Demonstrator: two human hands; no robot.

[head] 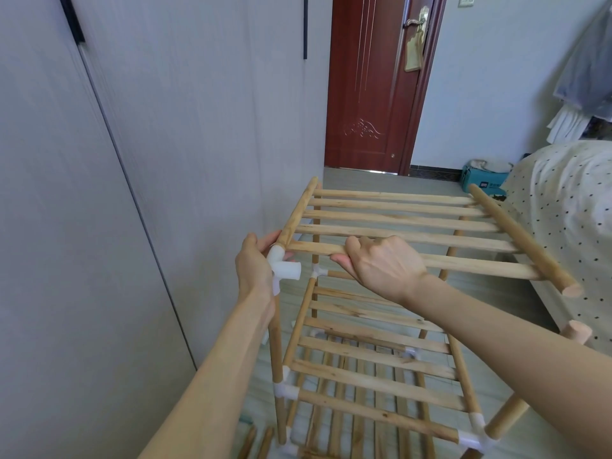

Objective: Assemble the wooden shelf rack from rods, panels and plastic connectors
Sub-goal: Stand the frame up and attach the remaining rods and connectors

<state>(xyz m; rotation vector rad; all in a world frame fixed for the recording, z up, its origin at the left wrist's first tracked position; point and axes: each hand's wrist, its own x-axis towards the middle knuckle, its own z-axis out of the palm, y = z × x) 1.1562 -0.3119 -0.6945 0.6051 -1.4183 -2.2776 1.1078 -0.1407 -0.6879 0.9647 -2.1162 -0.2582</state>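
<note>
We look down on a half-built wooden rack [374,356] standing on the floor, its lower slatted tiers already joined by white plastic corner pieces. Above it we hold a loose slatted panel [414,226], tilted so its far edge sits higher than the near one.

Our right hand [381,265] is clenched round the nearest slat [480,266] of that panel: the fingers curl over the top of it and the thumb comes up from beneath, so the slat runs straight through the grasp and out to the right of the knuckles.

Our left hand [255,265] grasps the panel's near left corner, where a white plastic connector [281,265] sits on the end of the side rod [298,210]. The fingers wrap behind the rod just above the connector, the thumb lying along the outer side; the connector's open socket points away from the palm toward our right hand. Directly below these fingers an upright rod [276,352] of the rack rises toward the connector; whether it is seated in it we cannot tell.

Beyond the fingertips, well apart, stands a red door [367,94]; a dotted bedspread [569,210] lies past the panel's right rod
</note>
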